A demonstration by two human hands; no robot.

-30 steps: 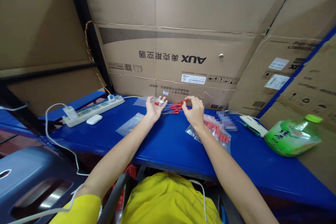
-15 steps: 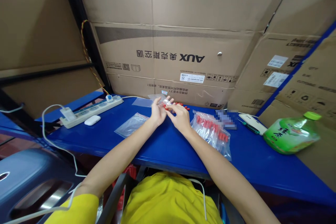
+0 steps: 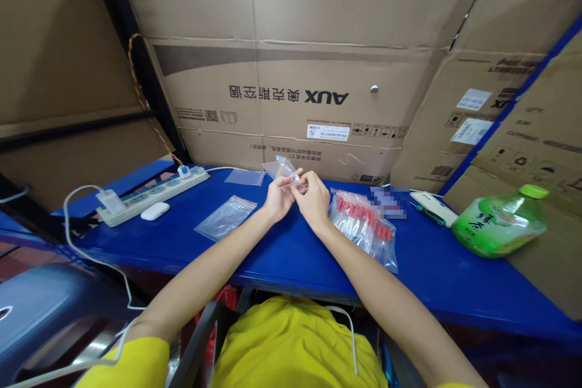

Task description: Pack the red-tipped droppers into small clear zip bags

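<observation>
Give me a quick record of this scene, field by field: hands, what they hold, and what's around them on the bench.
left hand: pinching a small clear bag
right hand: pinching the same bag, touching the left hand
small clear bag: raised above the bench, red parts inside
bag of red parts: lying right of the hands
empty clear bags: lying left of the hands
power strip: far left
green bottle: lying at right
blue bench: holds it all

Single head-worn view, forward and down, close over the blue table [image 3: 282, 254].
</observation>
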